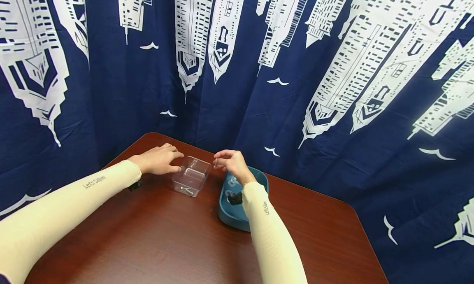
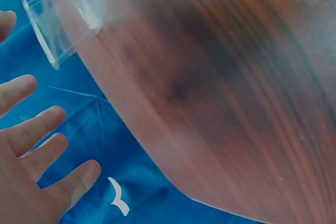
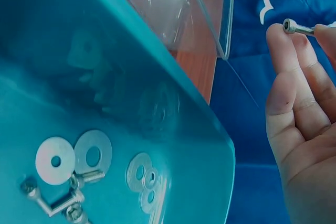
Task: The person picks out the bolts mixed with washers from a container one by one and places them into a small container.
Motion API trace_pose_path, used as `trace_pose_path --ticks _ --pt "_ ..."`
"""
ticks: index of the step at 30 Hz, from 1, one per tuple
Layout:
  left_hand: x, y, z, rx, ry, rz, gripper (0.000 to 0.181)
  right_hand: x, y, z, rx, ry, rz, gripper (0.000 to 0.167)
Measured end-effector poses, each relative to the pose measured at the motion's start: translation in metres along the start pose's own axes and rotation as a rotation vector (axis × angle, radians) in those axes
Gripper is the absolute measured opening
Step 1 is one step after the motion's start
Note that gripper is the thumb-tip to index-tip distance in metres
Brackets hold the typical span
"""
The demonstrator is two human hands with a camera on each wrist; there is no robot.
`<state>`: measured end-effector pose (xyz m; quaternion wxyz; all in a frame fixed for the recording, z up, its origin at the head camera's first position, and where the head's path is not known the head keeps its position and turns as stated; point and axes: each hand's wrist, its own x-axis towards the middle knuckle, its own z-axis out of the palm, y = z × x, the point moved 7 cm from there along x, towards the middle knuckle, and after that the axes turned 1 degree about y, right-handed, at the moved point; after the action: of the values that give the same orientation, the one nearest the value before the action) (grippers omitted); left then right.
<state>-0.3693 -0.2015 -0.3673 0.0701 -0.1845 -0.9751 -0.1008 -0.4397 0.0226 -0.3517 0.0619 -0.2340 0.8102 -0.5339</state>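
Between thumb and fingers my right hand (image 1: pixel 234 165) pinches a socket head screw (image 3: pixel 299 28), its head pointing away from the thumb. That hand is above the far end of a blue tray (image 1: pixel 237 223), to the right of a clear plastic box (image 1: pixel 192 173). A few small metal pieces (image 1: pixel 187 190) lie in the near end of the box. My left hand (image 1: pixel 160 159) is beside the box's left rim, its fingers spread and holding nothing; whether it touches the rim I cannot tell. Washers (image 3: pixel 55 161) and several screws (image 3: pixel 66 203) lie inside the tray.
A reddish-brown wooden table (image 1: pixel 159 234) carries the box and the tray. Behind its far edge hangs a dark blue curtain (image 1: pixel 237 111) printed with white buildings and birds. The tray has raised walls, and part of it lies under the right forearm.
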Motion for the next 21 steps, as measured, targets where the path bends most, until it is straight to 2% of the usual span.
trace_pose_path --ticks 6,12,21 --pt "-0.004 -0.005 0.011 -0.035 -0.010 -0.012 0.060 0.003 0.001 0.008 0.010 -0.022 0.017 0.012" --pt "-0.006 -0.008 0.015 -0.067 -0.019 -0.012 0.062 0.005 -0.001 0.012 0.007 -0.019 0.006 0.013" --pt "-0.007 -0.008 0.020 -0.064 -0.045 -0.005 0.058 0.007 -0.002 0.025 0.005 -0.029 0.005 0.014"
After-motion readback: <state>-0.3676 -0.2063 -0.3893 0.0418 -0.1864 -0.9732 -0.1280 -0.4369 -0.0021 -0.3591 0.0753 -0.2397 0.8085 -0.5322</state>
